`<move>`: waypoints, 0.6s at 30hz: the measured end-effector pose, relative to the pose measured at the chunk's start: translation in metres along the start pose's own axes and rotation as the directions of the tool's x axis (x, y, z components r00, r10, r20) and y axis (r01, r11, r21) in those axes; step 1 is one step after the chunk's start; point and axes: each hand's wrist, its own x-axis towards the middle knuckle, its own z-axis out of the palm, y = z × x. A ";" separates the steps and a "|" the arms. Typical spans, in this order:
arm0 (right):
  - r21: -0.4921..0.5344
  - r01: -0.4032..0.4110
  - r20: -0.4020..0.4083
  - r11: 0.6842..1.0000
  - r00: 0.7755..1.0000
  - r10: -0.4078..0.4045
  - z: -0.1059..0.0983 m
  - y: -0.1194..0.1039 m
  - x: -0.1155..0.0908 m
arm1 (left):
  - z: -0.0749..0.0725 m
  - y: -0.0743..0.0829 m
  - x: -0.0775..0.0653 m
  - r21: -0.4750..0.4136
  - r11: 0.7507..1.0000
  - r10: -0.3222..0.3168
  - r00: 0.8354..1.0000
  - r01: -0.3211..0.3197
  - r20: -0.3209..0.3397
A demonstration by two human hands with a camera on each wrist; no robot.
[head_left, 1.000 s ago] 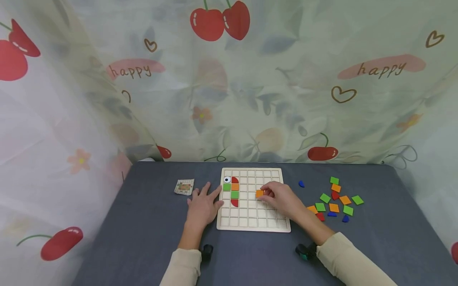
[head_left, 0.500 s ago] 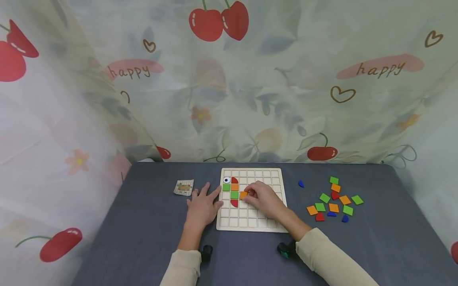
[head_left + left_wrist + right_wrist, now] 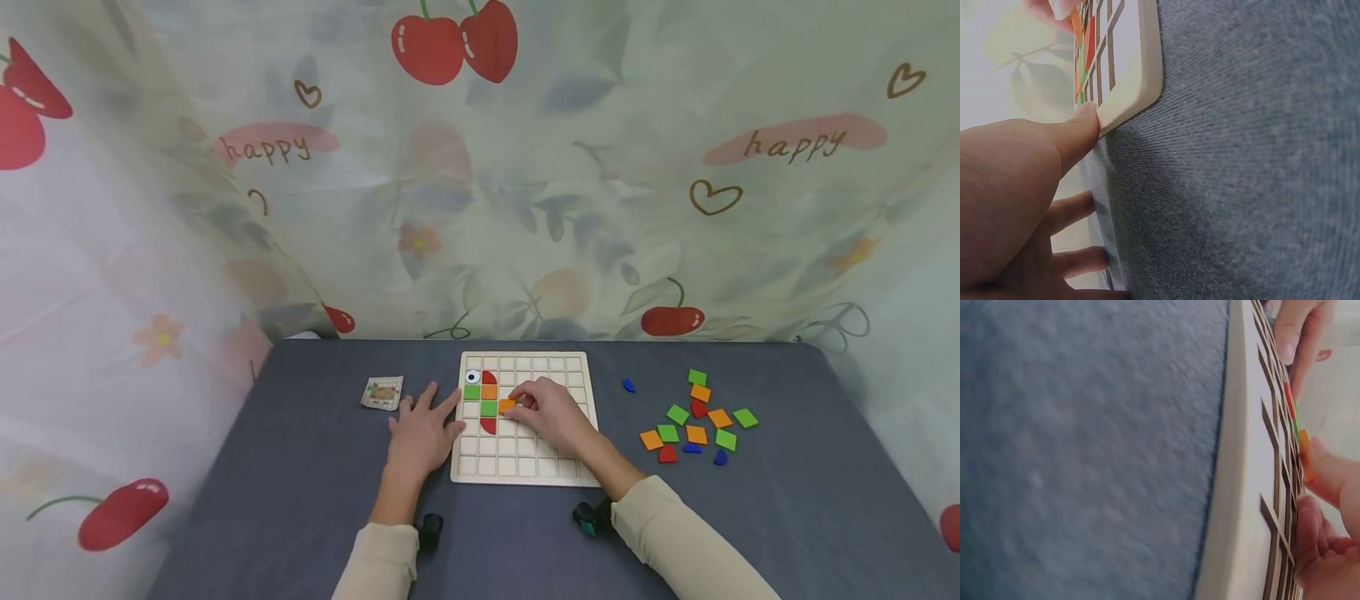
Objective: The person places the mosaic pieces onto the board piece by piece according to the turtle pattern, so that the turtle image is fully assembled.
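Note:
My right hand [image 3: 553, 418] pinches an orange square tile [image 3: 506, 407] over the wooden grid board [image 3: 517, 481], just right of a green tile [image 3: 488, 408] set in it. In the right wrist view the orange tile [image 3: 1305, 456] stands tilted at the thumb, its lower edge at the grid. Spread fingers of my left hand [image 3: 420, 437] lie by the board's left edge; the left wrist view shows its thumb [image 3: 1079, 131] on the rim. The board also bears an eye tile [image 3: 472, 377], red curved pieces [image 3: 489, 426], another green tile and an orange tile [image 3: 489, 392].
Right of the board lie loose green, orange, red and blue pieces [image 3: 696, 435], with a blue piece [image 3: 628, 385] apart from them. A small picture card [image 3: 382, 392] lies left of the board. Dark cloth [image 3: 300, 467] covers the table; a printed curtain [image 3: 525, 208] hangs behind.
My right hand has moved left across the board with the orange tile, stopping next to the green tile. My left hand has stayed at the board's left edge.

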 end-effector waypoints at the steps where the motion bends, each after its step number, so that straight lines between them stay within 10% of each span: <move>1: -0.012 0.005 -0.003 1.000 1.000 -0.005 0.001 -0.001 0.000 | 0.000 0.000 0.000 0.000 1.000 0.000 1.000 0.000 -0.001; 18: -0.066 0.035 0.014 0.997 0.999 -0.034 -0.001 -0.005 -0.004 | -0.001 -0.002 -0.001 -0.003 1.000 0.002 1.000 -0.002 0.001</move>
